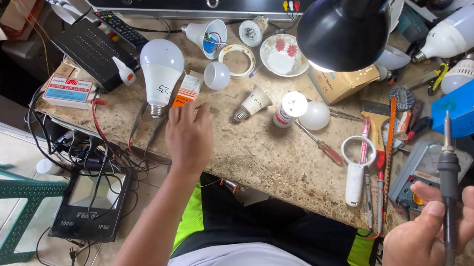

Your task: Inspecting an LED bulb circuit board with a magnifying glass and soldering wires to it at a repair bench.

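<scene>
Right grip [430, 230] clasps soldering iron [447, 176] (upright); left hand [189, 135] open by small box [188, 88].

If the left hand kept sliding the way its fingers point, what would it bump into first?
Probably the small orange and white box, lying just past the left hand. Its fingertips already look very near or touching it; depth is unclear. The big white bulb stands slightly left of that line.

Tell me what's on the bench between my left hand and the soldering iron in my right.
In the head view: a red-handled screwdriver, then a white magnifier, between the left hand and soldering iron.
</scene>
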